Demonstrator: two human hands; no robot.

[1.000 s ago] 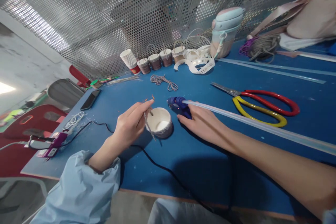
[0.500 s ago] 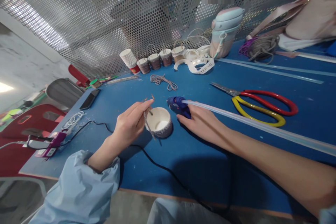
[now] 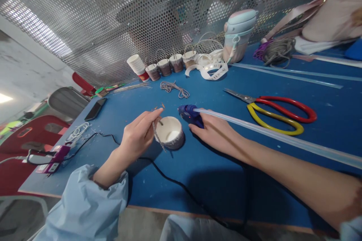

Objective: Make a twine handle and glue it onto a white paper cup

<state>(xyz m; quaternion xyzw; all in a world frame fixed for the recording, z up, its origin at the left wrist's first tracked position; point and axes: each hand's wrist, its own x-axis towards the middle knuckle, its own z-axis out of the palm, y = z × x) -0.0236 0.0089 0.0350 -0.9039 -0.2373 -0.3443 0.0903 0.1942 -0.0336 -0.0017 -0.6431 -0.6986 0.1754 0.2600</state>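
Observation:
A short paper cup [image 3: 175,143], white inside and wrapped in grey cord, stands on the blue table. At its left side my left hand [image 3: 139,130] is closed, its fingers pressing a length of grey twisted cord [image 3: 158,135] against the cup; the fingertips are partly hidden. To the right of the cup, my right hand [image 3: 213,128] grips a dark blue hot glue gun [image 3: 188,113]. Its nozzle points left, just above and right of the cup's rim. A long clear glue stick [image 3: 266,131] runs out from its back over my right forearm.
Large scissors [image 3: 249,99] with red and yellow handles lie on the right. Behind are a loose cord bundle [image 3: 174,89], several wrapped cups [image 3: 164,67], a white ribbon [image 3: 213,72] and a bottle [image 3: 239,35]. A black cable [image 3: 172,177] crosses the table's front; a phone [image 3: 96,108] lies left.
The whole view has shifted slightly. Both hands keep their grips and their places beside the cup.

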